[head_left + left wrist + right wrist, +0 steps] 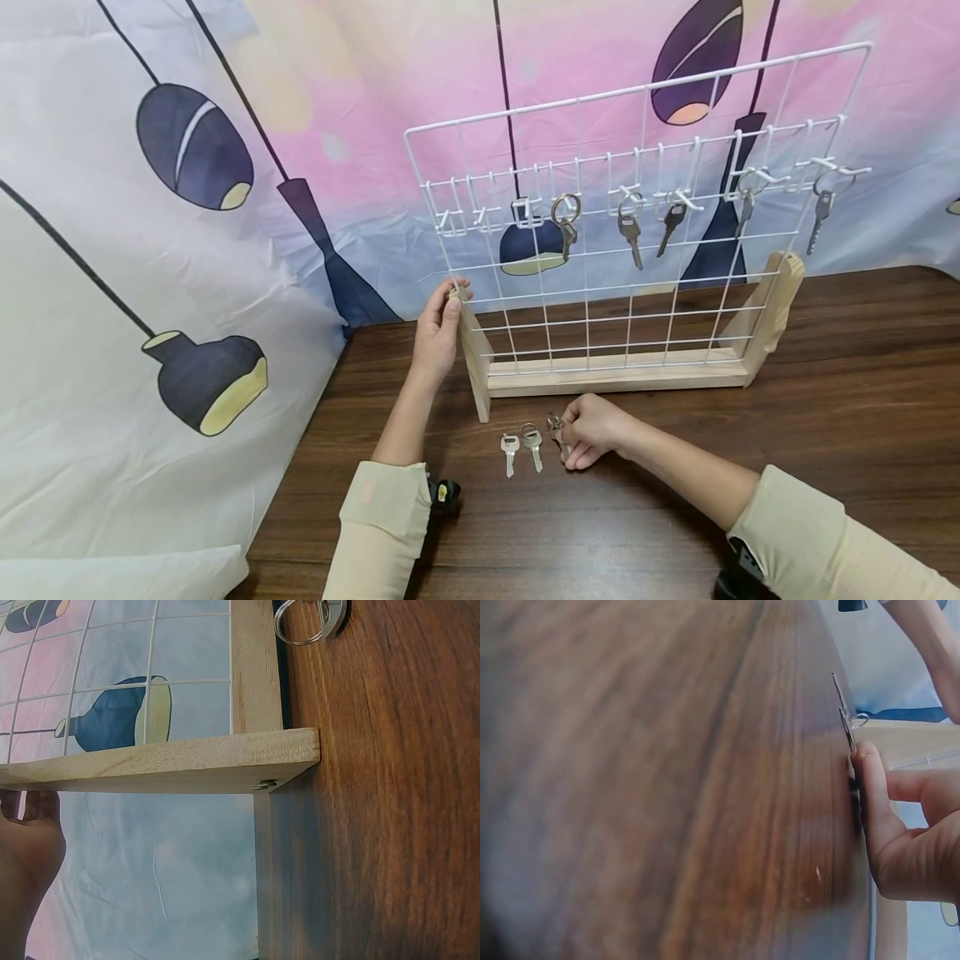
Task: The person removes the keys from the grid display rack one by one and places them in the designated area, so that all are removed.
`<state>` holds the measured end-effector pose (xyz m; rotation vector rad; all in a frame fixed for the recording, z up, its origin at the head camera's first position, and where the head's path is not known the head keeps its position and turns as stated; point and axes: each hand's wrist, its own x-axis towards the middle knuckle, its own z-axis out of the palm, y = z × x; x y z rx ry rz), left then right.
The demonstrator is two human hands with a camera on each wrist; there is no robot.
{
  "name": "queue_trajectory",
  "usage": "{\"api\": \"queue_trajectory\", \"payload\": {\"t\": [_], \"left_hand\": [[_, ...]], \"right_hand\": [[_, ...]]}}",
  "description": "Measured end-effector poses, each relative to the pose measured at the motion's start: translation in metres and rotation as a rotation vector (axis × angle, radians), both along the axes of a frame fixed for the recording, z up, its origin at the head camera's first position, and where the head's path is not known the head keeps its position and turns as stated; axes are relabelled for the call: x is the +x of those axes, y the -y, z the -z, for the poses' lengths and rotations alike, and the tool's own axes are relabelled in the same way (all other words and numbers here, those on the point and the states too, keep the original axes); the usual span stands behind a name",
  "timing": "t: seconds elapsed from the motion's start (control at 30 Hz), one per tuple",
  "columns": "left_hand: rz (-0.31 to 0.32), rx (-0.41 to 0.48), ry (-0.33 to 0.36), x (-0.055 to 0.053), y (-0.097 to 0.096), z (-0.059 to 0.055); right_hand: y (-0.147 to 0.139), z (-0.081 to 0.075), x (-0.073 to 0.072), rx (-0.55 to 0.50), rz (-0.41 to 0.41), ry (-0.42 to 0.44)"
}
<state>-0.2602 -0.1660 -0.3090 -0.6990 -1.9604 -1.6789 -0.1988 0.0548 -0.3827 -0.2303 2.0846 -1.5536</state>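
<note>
My left hand [437, 333] grips the top of the left wooden side post [471, 354] of a white wire grid rack [587, 321]. In the left wrist view, the fingers of that left hand [30, 840] meet the post's far end. Down on the table in front of the rack, my right hand [596, 431] has its thumb and fingers at a silver key with a ring [555, 427], partly covering it. Two more silver keys, one plain-looking [510, 454] and one with a visible ring [532, 446], lie just left of it.
Hooks along the rack's upper part carry several keys, among them one on a brass-coloured ring [566, 208] and one at the far right [822, 208]. Some hooks at the left [480, 218] hold no key. A printed cloth [360, 100] hangs behind the brown table [600, 533].
</note>
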Motion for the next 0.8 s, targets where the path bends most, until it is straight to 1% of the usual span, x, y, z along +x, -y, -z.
{"api": "queue_trajectory", "payload": {"t": [0.1,0.2,0.3,0.47,0.67,0.8], "left_hand": [[0.003,0.0,0.003,0.0,0.0,0.0],[0.004,0.0,-0.003,0.0,0.0,0.0],[0.004,-0.001,-0.006,0.0,0.0,0.0],[-0.004,-0.009,-0.004,0.0,0.0,0.0],[-0.011,-0.014,-0.009,0.001,0.0,-0.001],[-0.008,-0.017,-0.023,0.001,0.0,0.0]], "right_hand": [[0.003,0.0,0.003,0.041,0.024,-0.041],[0.007,-0.001,0.006,0.107,0.047,-0.104],[0.01,-0.003,0.009,0.171,0.059,-0.14],[0.011,-0.004,0.012,0.217,0.067,-0.131],[0.011,-0.003,0.013,0.2,0.094,-0.114],[0.011,-0.001,0.013,0.198,0.105,-0.122]]}}
